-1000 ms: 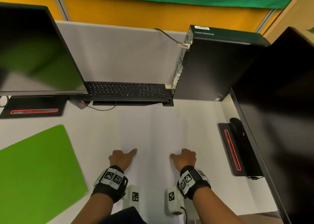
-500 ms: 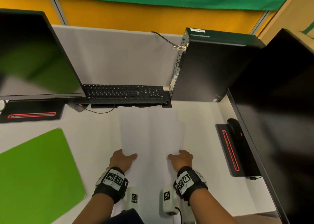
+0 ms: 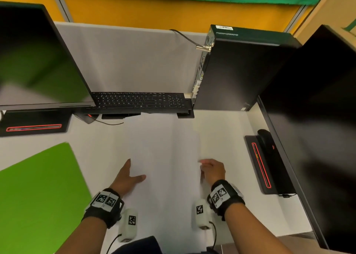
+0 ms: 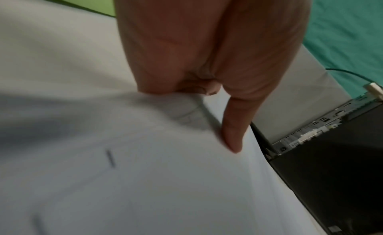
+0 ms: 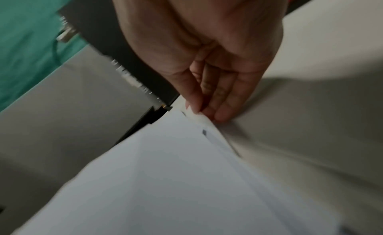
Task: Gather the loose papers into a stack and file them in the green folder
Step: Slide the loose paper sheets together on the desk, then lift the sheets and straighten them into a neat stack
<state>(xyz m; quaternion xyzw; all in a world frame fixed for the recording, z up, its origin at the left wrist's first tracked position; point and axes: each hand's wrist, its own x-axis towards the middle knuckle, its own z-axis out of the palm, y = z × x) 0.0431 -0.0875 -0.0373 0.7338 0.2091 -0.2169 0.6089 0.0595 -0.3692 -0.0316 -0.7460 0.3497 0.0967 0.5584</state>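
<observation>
white desk (image 3: 100, 153) in a cubicle, both hands at the edges of the papers (image 3: 165, 157).
on the desk's middle the white papers lie overlapped, the green folder (image 3: 38, 192) flat and well apart at the near left. the left hand (image 3: 126, 178) lies along their left edge, fingers tucked under the edge where the sheets rise, thumb pressed straight on top. the right hand (image 3: 212, 170) pinches the right edge between thumb and fingertips (image 5: 221, 114), lifting it a little; motion blur hides finer detail. behind stand a black keyboard (image 3: 138, 101), a monitor (image 3: 38, 61) at the left, a computer tower (image 3: 237, 70) at the right, and a second monitor (image 3: 317, 118) at the far right.
</observation>
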